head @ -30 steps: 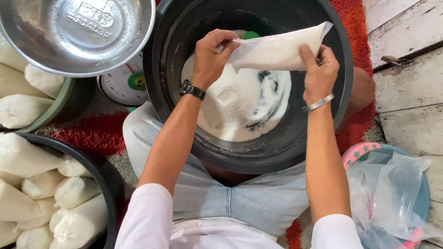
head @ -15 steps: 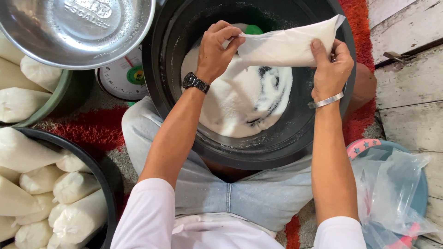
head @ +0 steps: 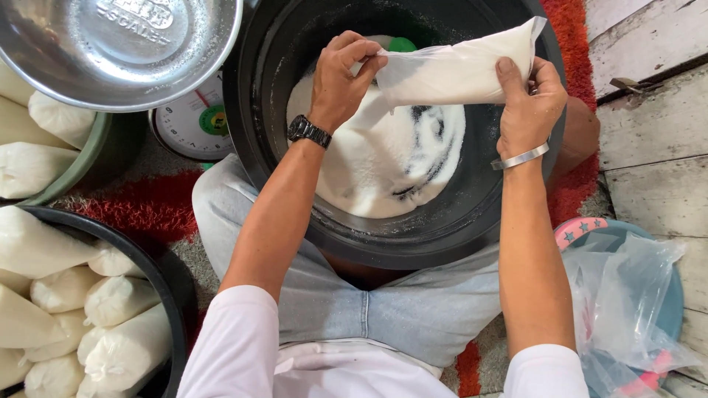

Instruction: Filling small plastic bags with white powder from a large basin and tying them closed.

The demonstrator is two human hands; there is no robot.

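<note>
Filled plastic bags (head: pixel 66 317) of white grain are seen stacked in the dark tub (head: pixel 173 295) at the far left, with more in the green-rimmed bowl (head: pixel 88 158) under a steel scale pan (head: pixel 118 51), so much of the bagging is judged done. One more filled bag (head: pixel 457 70) is held level over the black basin (head: pixel 472 221), its neck pinched shut by the left hand (head: pixel 339 81) and its far end gripped by the right hand (head: pixel 527 99). Loose white grain (head: pixel 369 162) remains in the basin and empty bags (head: pixel 627 295) lie at the right, so more is left to fill.

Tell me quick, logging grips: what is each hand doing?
Left hand: closed, pinching one end of the filled plastic bag.
Right hand: closed, gripping the bag's other end.
</note>
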